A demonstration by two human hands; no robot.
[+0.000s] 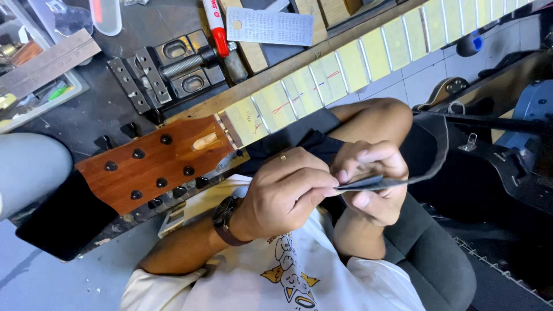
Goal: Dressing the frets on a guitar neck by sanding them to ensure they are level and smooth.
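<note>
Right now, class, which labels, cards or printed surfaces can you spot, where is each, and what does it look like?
Chart card: top centre on the bench, grey rectangle with a hole, rows of fine print.
Marker: left of the card, white barrel with print, red cap.
Shirt print: bottom centre, yellow-and-black cartoon on white.

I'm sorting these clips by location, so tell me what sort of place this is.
Probably a guitar repair workshop: a guitar neck with masked fretboard lies on a workbench beside a metal vise, while both hands pinch dark sandpaper.

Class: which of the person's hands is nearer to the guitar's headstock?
Left. The left hand pinches the dark strip just below and right of the headstock; the right hand holds the strip farther right.
</note>
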